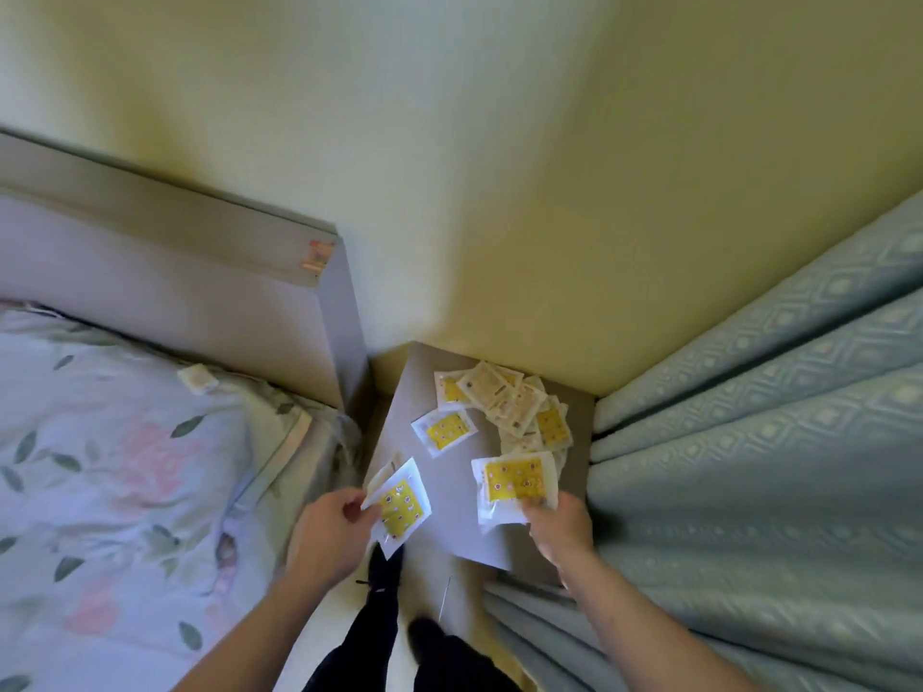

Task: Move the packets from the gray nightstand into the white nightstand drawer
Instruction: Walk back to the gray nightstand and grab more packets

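Both hands pinch slick packets at one edge only, left hand (pixel 327 534) on a yellow packet (pixel 399 506), right hand (pixel 559 529) on another (pixel 514 484), over the gray nightstand (pixel 449 526), so either risks slipping floorward while the loose pile (pixel 519 414) waits behind.

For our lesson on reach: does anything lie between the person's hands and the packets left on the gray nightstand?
Nothing visible blocks them. The remaining packets lie uncovered on the gray nightstand, just beyond both hands. But the left hand and right hand each already hold a packet, so neither is free.
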